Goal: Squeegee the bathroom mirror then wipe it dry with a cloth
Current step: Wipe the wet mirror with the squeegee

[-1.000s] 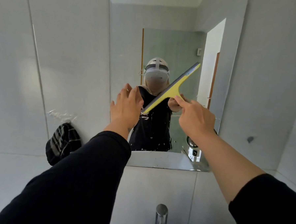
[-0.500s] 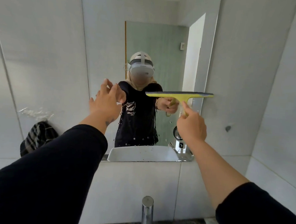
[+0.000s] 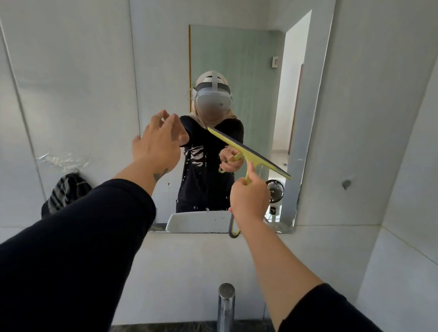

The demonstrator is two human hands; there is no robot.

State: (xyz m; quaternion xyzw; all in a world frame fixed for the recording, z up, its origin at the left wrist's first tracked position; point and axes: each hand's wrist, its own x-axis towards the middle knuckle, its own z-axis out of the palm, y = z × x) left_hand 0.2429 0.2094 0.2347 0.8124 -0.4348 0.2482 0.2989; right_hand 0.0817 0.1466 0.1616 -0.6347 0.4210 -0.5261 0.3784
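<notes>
At the far left, a dark striped cloth (image 3: 65,196) hangs on the tiled wall (image 3: 65,81), below a strip of crumpled clear plastic (image 3: 61,161). It is well apart from the mirror (image 3: 162,61), which is fixed to the wall above the basin.

The left hand (image 3: 159,143) is raised in front of the lower left part of the mirror. Its fingers are apart and slightly curved, and they hold nothing. It is not possible to tell if the fingertips touch the glass.

To the right, the right hand (image 3: 249,199) is closed around the handle of a yellow squeegee (image 3: 249,152), with the index finger stretched along the handle. The blade is tilted, its left end higher than its right end, and it lies across the lower middle of the mirror. Small water drops are on the glass below it.

At the bottom centre a metal tap (image 3: 225,311) stands upright. On the right wall there is one small dark mark (image 3: 346,184).
</notes>
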